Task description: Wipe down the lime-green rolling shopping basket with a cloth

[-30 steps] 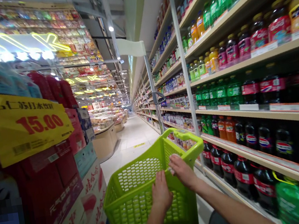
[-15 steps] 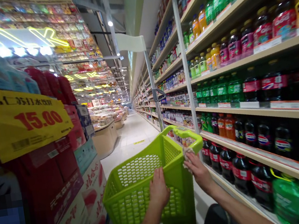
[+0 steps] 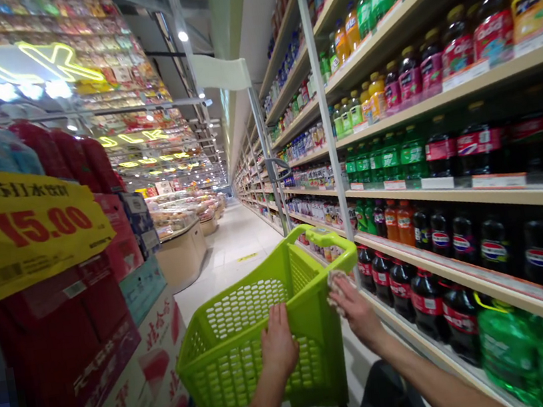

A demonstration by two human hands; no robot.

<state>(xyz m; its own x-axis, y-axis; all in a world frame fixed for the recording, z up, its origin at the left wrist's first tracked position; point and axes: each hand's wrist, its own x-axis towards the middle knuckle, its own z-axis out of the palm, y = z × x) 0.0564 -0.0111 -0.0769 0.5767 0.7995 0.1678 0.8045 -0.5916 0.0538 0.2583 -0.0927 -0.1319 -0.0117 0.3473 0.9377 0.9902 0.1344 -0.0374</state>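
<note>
A lime-green plastic shopping cart (image 3: pixel 255 374) with perforated sides stands right in front of me, its basket holding nothing I can see. My left hand (image 3: pixel 280 344) is closed over the near top rim of the basket, fingers hooked inside. In my right hand (image 3: pixel 360 312) is a crumpled pale cloth (image 3: pixel 337 288), pressed to the cart's rear corner just below the handle (image 3: pixel 346 253). The cloth is partly covered by my fingers.
Close on the right runs a tall drinks shelf (image 3: pixel 452 191) full of bottles. To the left are stacked drink cartons (image 3: pixel 120 386) with a yellow price sign (image 3: pixel 32 227). A tiled aisle (image 3: pixel 235 235) stretches ahead past wooden display bins (image 3: pixel 182 256).
The right hand and cloth have slid slightly down the cart's corner, away from the handle. My left hand keeps its place on the rim. The view has turned a little to the right.
</note>
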